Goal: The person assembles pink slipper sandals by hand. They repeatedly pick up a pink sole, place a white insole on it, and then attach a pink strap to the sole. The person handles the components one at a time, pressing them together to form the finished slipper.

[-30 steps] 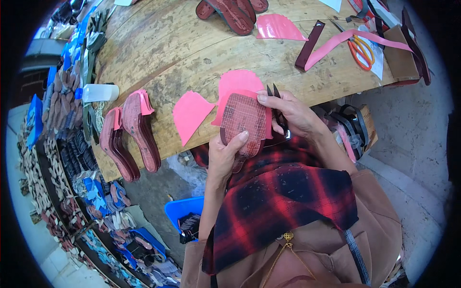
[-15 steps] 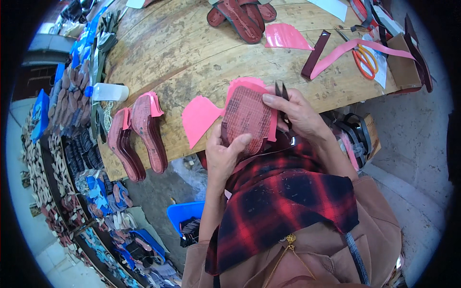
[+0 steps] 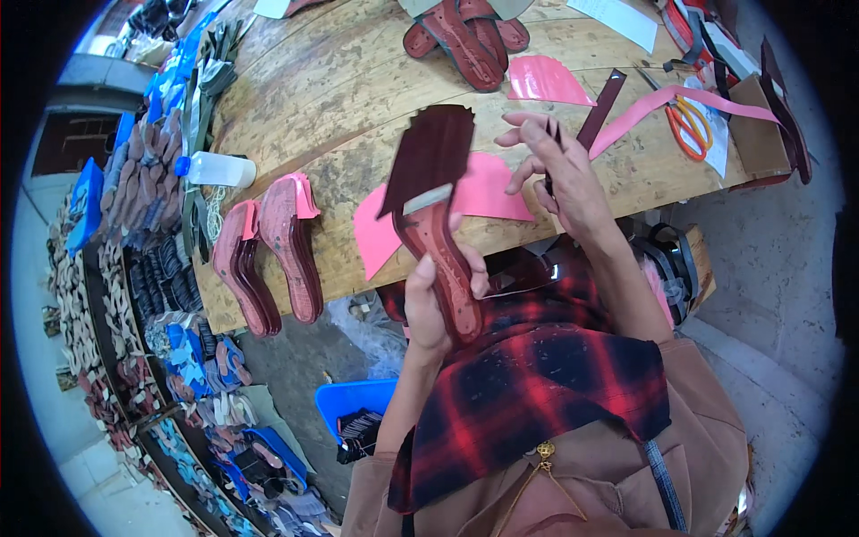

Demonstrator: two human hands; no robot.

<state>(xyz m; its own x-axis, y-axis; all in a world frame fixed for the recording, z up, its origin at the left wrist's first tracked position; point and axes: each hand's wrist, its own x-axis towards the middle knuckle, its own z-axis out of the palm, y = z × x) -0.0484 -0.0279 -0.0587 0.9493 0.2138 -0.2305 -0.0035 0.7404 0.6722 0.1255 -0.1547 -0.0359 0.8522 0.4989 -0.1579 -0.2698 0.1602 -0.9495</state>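
Note:
My left hand [image 3: 428,309] grips the narrow heel part of a reddish sole [image 3: 438,249], held tilted over the table's near edge. A dark maroon leather piece [image 3: 434,148] with a notched far edge covers the sole's front, and a pale strip shows where it ends. My right hand [image 3: 577,188] is raised to the right of the sole, apart from it. Its fingers are partly spread, with a pair of small black snips [image 3: 552,139] held against the palm. Pink sheet pieces [image 3: 497,192] lie on the table behind the sole.
Two stacks of red soles [image 3: 291,259] with pink tabs stand left on the wooden table [image 3: 331,125], near a bottle [image 3: 219,170]. Orange-handled scissors [image 3: 689,130], a pink strip [image 3: 644,112] and a sandal pile [image 3: 461,45] lie farther off. A blue bin [image 3: 349,398] sits below.
The sole has been turned from its mesh-patterned side to show the maroon piece. My right hand has let go of it and moved up and right with the snips.

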